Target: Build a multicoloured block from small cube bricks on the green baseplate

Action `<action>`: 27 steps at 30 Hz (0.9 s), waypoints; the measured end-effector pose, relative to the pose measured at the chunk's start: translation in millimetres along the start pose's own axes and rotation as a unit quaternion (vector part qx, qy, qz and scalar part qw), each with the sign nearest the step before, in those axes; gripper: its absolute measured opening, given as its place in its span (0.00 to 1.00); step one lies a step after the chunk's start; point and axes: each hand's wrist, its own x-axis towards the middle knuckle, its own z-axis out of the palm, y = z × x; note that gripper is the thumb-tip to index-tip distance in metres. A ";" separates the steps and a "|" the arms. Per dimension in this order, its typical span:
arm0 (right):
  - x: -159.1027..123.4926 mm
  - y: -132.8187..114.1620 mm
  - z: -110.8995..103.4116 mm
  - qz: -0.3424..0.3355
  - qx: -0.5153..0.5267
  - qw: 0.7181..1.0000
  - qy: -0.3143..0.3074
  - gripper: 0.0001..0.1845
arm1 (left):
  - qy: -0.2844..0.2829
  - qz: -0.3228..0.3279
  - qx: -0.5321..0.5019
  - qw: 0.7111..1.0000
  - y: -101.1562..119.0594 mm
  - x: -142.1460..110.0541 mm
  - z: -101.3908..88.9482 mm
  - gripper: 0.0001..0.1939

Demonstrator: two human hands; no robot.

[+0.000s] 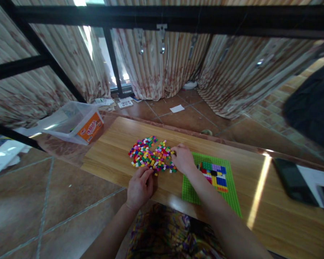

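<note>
A loose heap of small coloured building bricks [147, 154] lies on the wooden bench top [110, 151]. At the heap's near edge is my left hand [140, 187], its fingers curled and drawn together; whatever they may hold is hidden. My right hand [184, 159] reaches to the right edge of the heap with its fingers closed, and I cannot make out anything between them. Just right of the heap lies a green studded baseplate [189, 189], partly covered by my right forearm. On it sits a block of joined bricks [221, 180] in blue, yellow, red, green, white, purple and black.
A clear plastic bin [67, 124] with an orange label stands beyond the bench's left end. A dark flat device [294, 181] and papers lie at the right end. Behind are a black metal frame [151, 16] and curtains [156, 64]. A dark blurred shape [313, 104] juts in at right.
</note>
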 end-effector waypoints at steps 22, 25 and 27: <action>-148.8 71.9 -59.8 0.174 0.272 0.915 0.243 0.16 | 0.019 0.042 0.044 0.998 -3.3 6.5 -1.5 0.08; -154.3 99.1 -59.8 0.201 0.267 0.911 0.241 0.18 | 0.019 0.047 0.044 0.998 -4.8 6.7 -1.0 0.09; -152.4 107.9 -59.8 0.208 0.260 0.912 0.241 0.18 | 0.019 0.048 0.043 0.998 -5.2 7.2 -1.0 0.09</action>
